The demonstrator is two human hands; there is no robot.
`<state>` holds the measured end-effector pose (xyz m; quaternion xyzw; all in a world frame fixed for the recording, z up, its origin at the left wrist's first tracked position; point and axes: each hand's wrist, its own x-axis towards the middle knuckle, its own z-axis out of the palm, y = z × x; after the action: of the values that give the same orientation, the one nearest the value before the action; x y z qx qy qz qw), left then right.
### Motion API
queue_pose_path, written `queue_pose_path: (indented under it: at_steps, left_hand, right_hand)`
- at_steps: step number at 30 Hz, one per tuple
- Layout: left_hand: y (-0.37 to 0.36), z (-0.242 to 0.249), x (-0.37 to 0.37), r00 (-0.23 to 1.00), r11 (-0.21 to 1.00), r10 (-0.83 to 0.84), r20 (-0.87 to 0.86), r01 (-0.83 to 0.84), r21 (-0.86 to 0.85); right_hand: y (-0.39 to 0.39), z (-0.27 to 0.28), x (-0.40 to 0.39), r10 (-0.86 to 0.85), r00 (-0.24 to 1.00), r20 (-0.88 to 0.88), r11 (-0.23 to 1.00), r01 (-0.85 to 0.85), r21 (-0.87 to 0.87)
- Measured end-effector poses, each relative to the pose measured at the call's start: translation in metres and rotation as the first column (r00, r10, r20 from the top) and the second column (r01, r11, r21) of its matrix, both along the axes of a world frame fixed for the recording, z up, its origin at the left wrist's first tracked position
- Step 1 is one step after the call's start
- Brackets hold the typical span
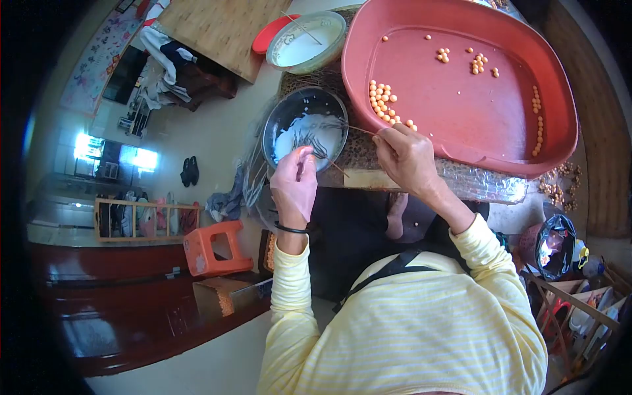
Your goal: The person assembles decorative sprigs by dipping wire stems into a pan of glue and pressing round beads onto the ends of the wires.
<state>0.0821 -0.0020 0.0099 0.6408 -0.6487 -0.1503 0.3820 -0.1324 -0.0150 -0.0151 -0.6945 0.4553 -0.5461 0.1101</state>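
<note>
My left hand (294, 184) is closed, its fingertips pinched together over the near side of a metal bowl (268, 131). Thin dark strands (315, 141) fan out at those fingertips, above white liquid (286, 139) in the bowl. My right hand (407, 158) is closed on the end of a thin stick (361, 129), beside the near left rim of a large red plastic tub (454, 99). The stick points left toward the bowl's rim. Small orange balls (382, 99) lie in the tub, most of them in its near left corner. The fingers partly hide what they grip.
Behind the metal bowl stands a patterned bowl (306, 43) of white liquid with a stick across it, beside a red lid (271, 34). More orange balls (561, 184) lie past the tub's right end. An orange stool (217, 249) stands on the floor at left, near dark shoes (189, 171).
</note>
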Motion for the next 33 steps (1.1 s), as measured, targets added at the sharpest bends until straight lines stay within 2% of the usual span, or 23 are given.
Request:
queue_pose_path:
  at_steps: [1, 2, 3, 6, 7, 11, 12, 16, 17, 21, 26, 33]
  left_hand:
    - [0.000, 0.001, -0.001, 0.994, 0.998, 0.016, -0.106, -0.010, 0.056]
    - [0.001, 0.003, -0.001, 0.994, 0.998, 0.017, -0.106, -0.011, 0.054]
    - [0.003, 0.006, -0.002, 0.968, 0.994, -0.009, -0.250, 0.036, 0.106]
    - [0.007, 0.014, -0.003, 0.765, 0.953, -0.036, -0.643, 0.220, 0.207]
    - [0.008, 0.015, -0.004, 0.765, 0.953, -0.040, -0.643, 0.222, 0.205]
    - [0.015, 0.014, -0.014, 0.433, 0.877, -0.101, -0.896, 0.463, 0.125]
    - [0.015, 0.013, -0.019, 0.433, 0.878, -0.104, -0.895, 0.463, 0.123]
    - [0.013, 0.008, -0.039, 0.189, 0.859, -0.077, -0.979, 0.512, 0.031]
    - [0.011, 0.007, -0.041, 0.190, 0.860, -0.080, -0.979, 0.510, 0.029]
    - [-0.001, -0.003, -0.044, -0.004, 0.881, -0.089, -0.996, 0.467, -0.081]
    - [-0.007, -0.004, -0.050, -0.003, 0.913, -0.062, -0.998, 0.403, -0.058]
    - [-0.011, -0.005, -0.051, 0.002, 0.909, -0.011, -1.000, 0.417, -0.009]
  right_hand:
    - [-0.001, -0.002, -0.001, 0.011, 1.000, -0.006, 1.000, -0.011, 0.010]
    - [-0.001, -0.005, -0.002, 0.012, 1.000, -0.006, 1.000, -0.012, 0.009]
    - [-0.001, -0.007, -0.002, 0.013, 1.000, -0.027, 1.000, -0.013, 0.005]
    - [0.000, -0.010, -0.002, 0.009, 0.996, -0.091, 1.000, -0.010, -0.005]
    - [0.001, -0.008, -0.003, 0.007, 0.996, -0.092, 1.000, -0.007, -0.008]
    - [0.013, 0.003, -0.003, 0.012, 0.986, 0.169, 1.000, -0.008, -0.027]
    - [0.016, 0.002, -0.002, 0.013, 0.986, 0.169, 1.000, -0.008, -0.030]
    - [0.026, -0.003, 0.000, 0.044, 0.972, 0.230, 0.996, -0.026, -0.083]
    - [0.029, -0.005, 0.000, 0.046, 0.972, 0.231, 0.996, -0.027, -0.086]
    - [0.040, -0.016, 0.000, 0.070, 0.982, 0.174, 0.995, -0.057, -0.077]
    - [0.047, -0.034, 0.001, 0.128, 0.982, 0.140, 0.990, -0.118, -0.076]
    - [0.058, -0.050, 0.000, 0.131, 0.989, 0.065, 0.991, -0.130, -0.026]
